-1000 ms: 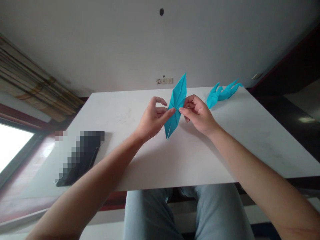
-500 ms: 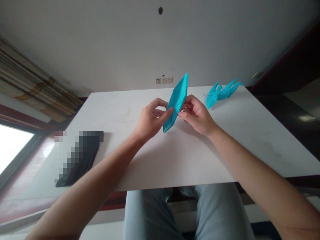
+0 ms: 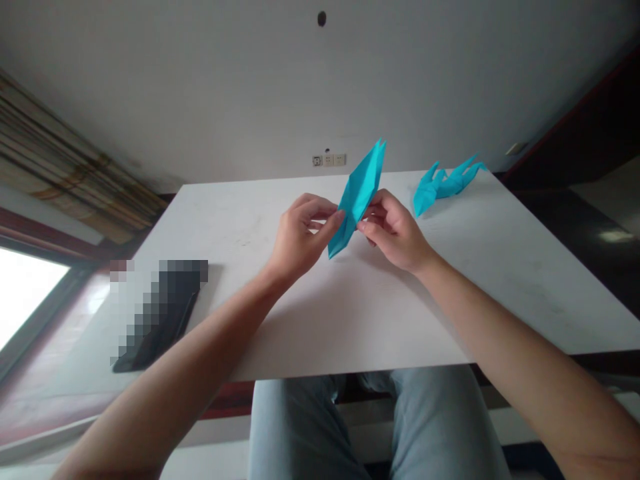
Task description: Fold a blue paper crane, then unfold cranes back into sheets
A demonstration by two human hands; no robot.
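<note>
Pinching opposite edges of a folded turquoise origami paper [image 3: 361, 187], the fingers of the left hand [image 3: 297, 241] and right hand [image 3: 400, 232] hold it tilted over the bench [image 3: 320, 333].

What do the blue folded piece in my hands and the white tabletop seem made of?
Blue folded piece: probably matte paper, judging by its sharp creases and thin edges. White tabletop: smooth, low-sheen, faintly smudged, no clear grain, perhaps laminate or painted board.
</note>
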